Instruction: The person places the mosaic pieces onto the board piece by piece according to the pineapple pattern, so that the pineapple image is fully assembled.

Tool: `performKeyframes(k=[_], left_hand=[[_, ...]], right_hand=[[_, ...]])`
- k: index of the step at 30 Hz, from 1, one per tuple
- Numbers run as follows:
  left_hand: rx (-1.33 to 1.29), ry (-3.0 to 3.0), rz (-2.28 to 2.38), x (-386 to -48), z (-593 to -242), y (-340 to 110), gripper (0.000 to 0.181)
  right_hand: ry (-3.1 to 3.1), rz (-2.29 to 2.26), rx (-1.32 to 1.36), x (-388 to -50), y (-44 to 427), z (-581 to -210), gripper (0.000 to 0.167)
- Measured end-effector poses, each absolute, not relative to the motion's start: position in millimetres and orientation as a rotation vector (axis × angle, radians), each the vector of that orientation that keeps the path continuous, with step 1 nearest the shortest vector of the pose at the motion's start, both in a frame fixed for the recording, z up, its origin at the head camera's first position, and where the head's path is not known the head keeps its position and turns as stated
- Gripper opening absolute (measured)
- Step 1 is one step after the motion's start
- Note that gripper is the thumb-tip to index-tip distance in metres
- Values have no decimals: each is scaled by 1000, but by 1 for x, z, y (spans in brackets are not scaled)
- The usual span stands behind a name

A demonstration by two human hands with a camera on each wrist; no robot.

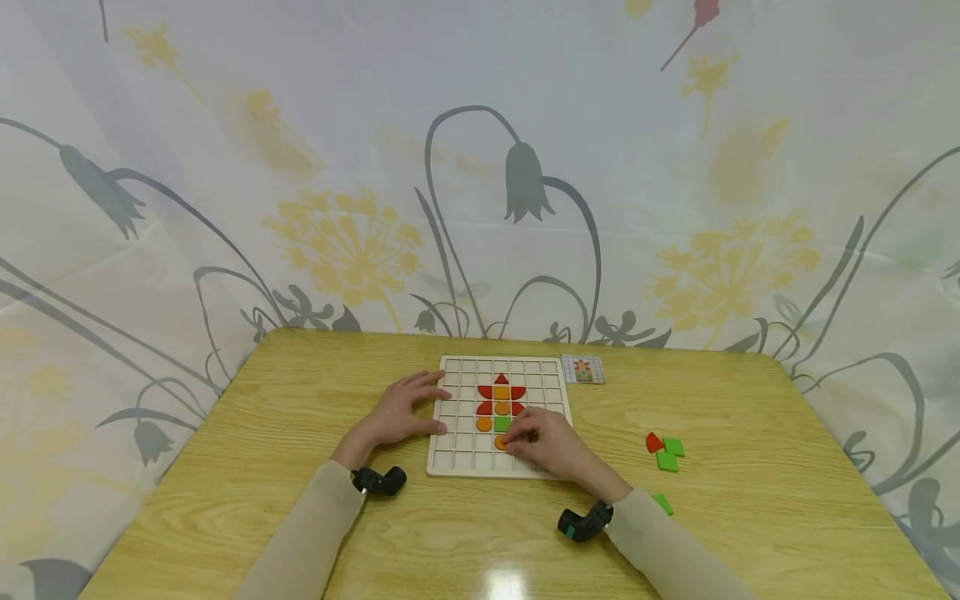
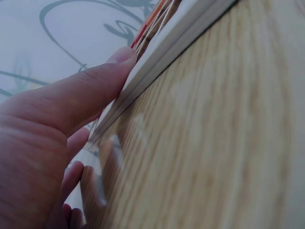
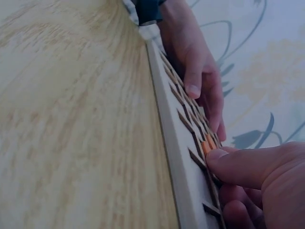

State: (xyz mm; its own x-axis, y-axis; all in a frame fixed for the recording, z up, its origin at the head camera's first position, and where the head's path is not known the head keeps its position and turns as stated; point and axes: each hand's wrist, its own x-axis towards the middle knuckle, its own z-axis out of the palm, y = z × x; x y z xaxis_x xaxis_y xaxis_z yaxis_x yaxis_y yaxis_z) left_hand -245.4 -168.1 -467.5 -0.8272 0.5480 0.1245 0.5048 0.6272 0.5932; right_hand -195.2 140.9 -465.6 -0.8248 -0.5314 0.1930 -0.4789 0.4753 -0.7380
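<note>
Orange disc (image 1: pixel 499 444), pinched between thumb and fingers of the right hand (image 1: pixel 553 446), is at a cell of the grid board (image 1: pixel 456 459) just below a green square (image 1: pixel 502 424); the left hand (image 1: pixel 401 410), fingers loosely spread, touches the board's left edge; red and orange pieces (image 1: pixel 486 391) sit higher up, a pattern card (image 1: pixel 583 370) beside the top right corner, loose green pieces (image 1: pixel 667 462) on the tabletop (image 1: pixel 757 475)
</note>
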Motion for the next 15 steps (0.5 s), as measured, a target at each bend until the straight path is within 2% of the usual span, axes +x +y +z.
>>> performKeyframes(k=[9, 15], left_hand=[[895, 2775, 969, -244, -466, -167, 50], [889, 2773, 969, -244, -466, -167, 51]], right_hand=[[2611, -1354, -894, -198, 153, -458, 9], [2648, -1352, -743, -200, 177, -451, 8]])
